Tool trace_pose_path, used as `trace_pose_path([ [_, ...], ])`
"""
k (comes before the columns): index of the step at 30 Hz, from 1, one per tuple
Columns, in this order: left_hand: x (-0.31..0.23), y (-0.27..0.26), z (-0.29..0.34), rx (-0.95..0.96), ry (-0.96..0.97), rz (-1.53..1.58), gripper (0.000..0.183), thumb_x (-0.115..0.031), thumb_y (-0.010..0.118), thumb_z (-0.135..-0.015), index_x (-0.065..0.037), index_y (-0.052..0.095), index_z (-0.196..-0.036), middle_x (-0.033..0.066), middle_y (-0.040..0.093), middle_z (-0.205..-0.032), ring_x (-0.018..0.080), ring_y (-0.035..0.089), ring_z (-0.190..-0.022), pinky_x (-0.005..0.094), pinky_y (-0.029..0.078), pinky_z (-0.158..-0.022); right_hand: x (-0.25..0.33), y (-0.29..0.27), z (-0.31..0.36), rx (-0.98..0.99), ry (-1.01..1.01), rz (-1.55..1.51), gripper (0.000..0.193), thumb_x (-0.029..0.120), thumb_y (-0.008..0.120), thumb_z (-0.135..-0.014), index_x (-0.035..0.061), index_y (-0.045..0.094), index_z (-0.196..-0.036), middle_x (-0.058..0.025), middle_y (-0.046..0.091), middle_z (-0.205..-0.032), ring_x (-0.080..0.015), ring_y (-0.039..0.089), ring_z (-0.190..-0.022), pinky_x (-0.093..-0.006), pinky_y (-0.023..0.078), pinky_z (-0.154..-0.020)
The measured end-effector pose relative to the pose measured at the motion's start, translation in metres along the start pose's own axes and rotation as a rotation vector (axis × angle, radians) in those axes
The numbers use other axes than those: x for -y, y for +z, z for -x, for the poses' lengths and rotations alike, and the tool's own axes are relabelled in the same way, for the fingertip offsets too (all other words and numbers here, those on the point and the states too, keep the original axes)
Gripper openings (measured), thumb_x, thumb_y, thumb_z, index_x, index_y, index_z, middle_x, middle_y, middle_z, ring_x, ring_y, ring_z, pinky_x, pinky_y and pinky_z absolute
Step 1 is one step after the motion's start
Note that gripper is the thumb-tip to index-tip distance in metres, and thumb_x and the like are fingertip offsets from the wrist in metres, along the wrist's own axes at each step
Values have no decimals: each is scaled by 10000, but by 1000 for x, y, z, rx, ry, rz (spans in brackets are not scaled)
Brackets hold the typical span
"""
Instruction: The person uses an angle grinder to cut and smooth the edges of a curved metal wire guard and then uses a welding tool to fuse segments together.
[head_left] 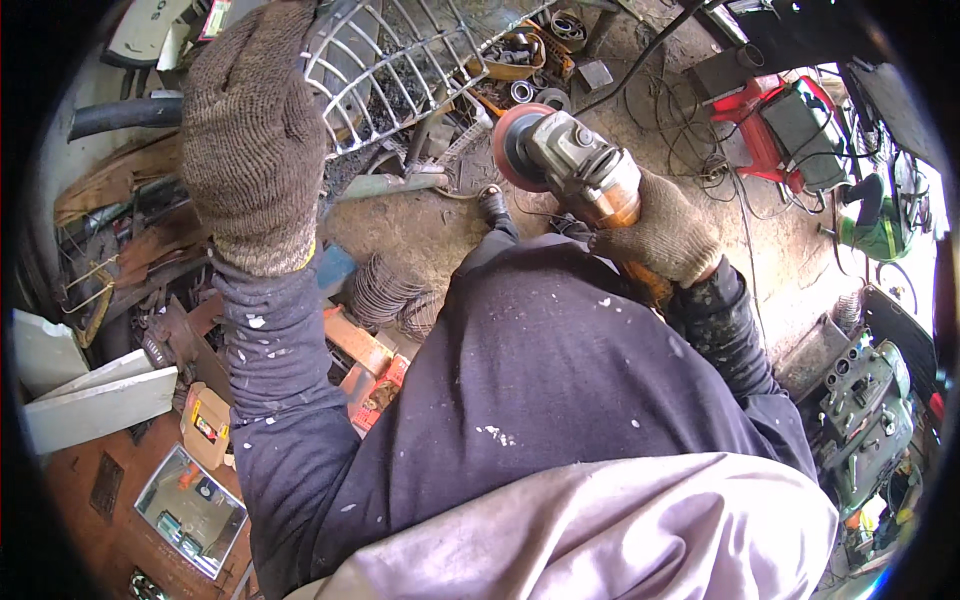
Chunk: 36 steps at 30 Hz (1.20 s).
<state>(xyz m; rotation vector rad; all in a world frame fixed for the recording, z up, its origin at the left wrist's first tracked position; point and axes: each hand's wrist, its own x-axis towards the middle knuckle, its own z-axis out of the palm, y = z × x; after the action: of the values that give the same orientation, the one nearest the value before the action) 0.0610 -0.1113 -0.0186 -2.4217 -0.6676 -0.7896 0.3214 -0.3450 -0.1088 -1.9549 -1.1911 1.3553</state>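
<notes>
A cluttered workshop, its dusty floor [395, 220] hemmed in by scrap! Far left, white boards [105, 410] stand over a brown surface [95, 540] bearing a mirror-like framed panel [190, 515]. Next along, the left gloved hand [250, 135], up at the edge of a white wire grille [395, 65]; fingers hidden, so I can't tell how tightly they close. Below lie coiled wire [382, 292] and a red-orange carton [380, 388]. Centre now: an angle grinder [572, 160], its red disc [508, 150] just beside the grille in this view, and the right gloved hand [665, 230] wrapped firmly round the orange body. Rightward, tangled cables [700, 170] litter the floor by a red frame [750, 112], with a knobbed grey machine [868, 420] lower down. Labels? Dark lettering on a pale casing [145, 30], top left; a yellow-and-red label on cardboard [207, 428]; carton print too small to make out.
</notes>
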Motion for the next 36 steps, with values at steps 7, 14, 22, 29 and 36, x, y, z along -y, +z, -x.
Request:
trace_pose_path([
  [7, 9, 0, -1, 31, 91, -191, 267, -92, 672, -971, -43, 725, -1228, 148, 742, -1172, 344, 703, -1103, 429, 571, -958, -9, -2, -3, 8, -21, -65, 744, 285, 918, -641, 46, 663, -1297, -163, 751, -1167, -306, 728, -1083, -406, 549, -952],
  [14, 6, 0, -7, -8, -30, 51, 238, -92, 677, -970, -50, 743, -1195, 140, 748, -1167, 340, 714, -1084, 434, 558, -992, -5, -4, -9, 24, -3, -78, 727, 266, 908, -648, 29, 665, -1291, -160, 751, -1161, -292, 730, -1073, -400, 546, -957],
  [22, 15, 1, -2, 20, -39, -10, 289, -84, 672, -964, -53, 710, -1248, 134, 729, -1217, 338, 701, -1121, 437, 564, -984, -1, -6, -15, 41, 9, -40, 725, 259, 911, -644, 33, 665, -1288, -159, 751, -1162, -303, 728, -1079, -401, 543, -963],
  [29, 35, 16, 16, -38, -126, -44, 422, -91, 686, -909, -132, 684, -1329, 160, 699, -1227, 356, 685, -1115, 448, 572, -970, 3, -9, -18, 38, -33, -21, 754, 275, 917, -652, 33, 646, -1313, -168, 741, -1191, -312, 716, -1110, -401, 535, -978],
  [36, 41, 18, 21, -17, -123, -18, 428, -69, 675, -900, -128, 681, -1324, 167, 686, -1247, 357, 677, -1127, 446, 574, -963, 6, -11, -20, 20, 19, 12, 757, 286, 925, -654, 34, 639, -1309, -158, 740, -1185, -280, 714, -1109, -390, 537, -978],
])
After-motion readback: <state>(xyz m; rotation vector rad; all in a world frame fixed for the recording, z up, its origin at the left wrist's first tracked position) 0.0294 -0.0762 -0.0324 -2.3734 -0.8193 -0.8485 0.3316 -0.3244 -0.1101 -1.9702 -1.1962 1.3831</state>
